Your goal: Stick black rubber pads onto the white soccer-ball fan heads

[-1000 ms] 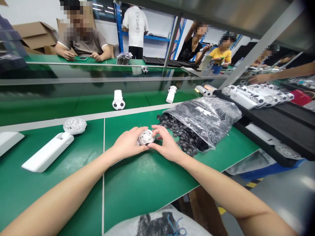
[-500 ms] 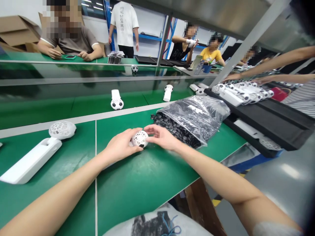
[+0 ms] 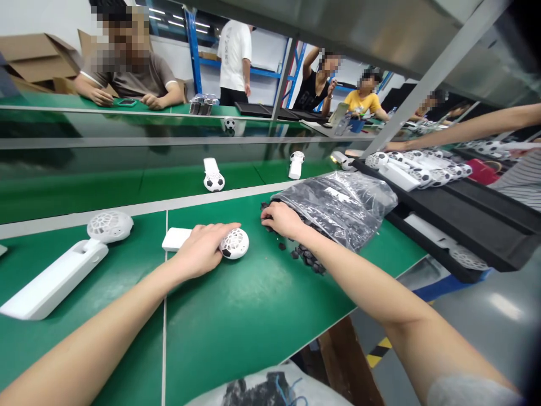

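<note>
My left hand (image 3: pixel 202 248) is wrapped over a white handheld fan (image 3: pixel 235 243) lying on the green table. Its round lattice head shows right of my fingers, with a black patch at the lower left, and its white handle sticks out to the left. My right hand (image 3: pixel 282 220) is at the open mouth of a clear plastic bag (image 3: pixel 338 206), fingers bent down among small black pieces (image 3: pixel 310 259). What the fingertips pinch, if anything, is hidden. Another white fan (image 3: pixel 54 279) lies at the left.
Two football-patterned fans (image 3: pixel 213 176) (image 3: pixel 296 165) lie on the green belt beyond the table edge. Black trays (image 3: pixel 477 206) with several fans stand at the right, where another person's arm (image 3: pixel 469 127) reaches over. A slanted metal post (image 3: pixel 435 73) rises behind the bag.
My right hand has left the fan head and moved right to the black pieces, some now spread nearer me. The left hand keeps the fan, now lower on the table with its handle showing.
</note>
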Available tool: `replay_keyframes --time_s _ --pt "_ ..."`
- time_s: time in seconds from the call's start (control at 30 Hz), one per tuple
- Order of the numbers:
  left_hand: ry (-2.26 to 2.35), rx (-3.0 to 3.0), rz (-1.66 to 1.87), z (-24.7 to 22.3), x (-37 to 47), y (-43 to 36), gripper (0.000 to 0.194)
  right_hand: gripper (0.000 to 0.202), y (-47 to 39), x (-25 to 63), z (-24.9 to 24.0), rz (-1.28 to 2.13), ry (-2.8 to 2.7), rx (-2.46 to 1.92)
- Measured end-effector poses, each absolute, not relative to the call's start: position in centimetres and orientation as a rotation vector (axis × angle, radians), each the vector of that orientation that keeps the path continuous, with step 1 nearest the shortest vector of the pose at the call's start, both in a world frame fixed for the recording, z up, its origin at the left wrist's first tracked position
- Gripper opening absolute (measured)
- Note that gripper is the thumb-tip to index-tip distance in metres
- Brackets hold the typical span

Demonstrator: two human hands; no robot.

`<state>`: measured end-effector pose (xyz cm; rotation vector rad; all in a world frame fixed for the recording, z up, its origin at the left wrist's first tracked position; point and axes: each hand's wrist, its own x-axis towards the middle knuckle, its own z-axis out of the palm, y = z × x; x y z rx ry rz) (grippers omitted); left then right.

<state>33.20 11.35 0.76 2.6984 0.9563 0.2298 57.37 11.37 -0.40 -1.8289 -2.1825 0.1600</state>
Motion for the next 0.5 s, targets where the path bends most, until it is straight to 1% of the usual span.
replay_keyframes --time_s 0.17,0.3,0.37,0.43,0.5 --pt "0.992 2.722 0.253 0.6 33.3 11.5 0.068 0.002 9.6 56.6 0.5 0.325 -2.213 -1.744" --pt "1.015 2.714 0.254 0.4 33.3 11.5 0.069 0.01 6.4 55.4 1.8 0.484 -2.118 -1.517" --pt "1.022 2.709 0.264 0.3 33.3 11.5 0.069 0.018 5.2 54.8 2.3 0.448 -2.164 -1.403" --pt "1.032 2.711 0.264 0.2 33.3 11.5 0.069 0.026 4.4 54.3 2.6 0.375 -2.264 -1.377" --pt "1.041 2.712 0.257 0.2 33.3 11.5 0.069 0.027 4.0 54.0 2.6 0.307 -2.344 -1.405"
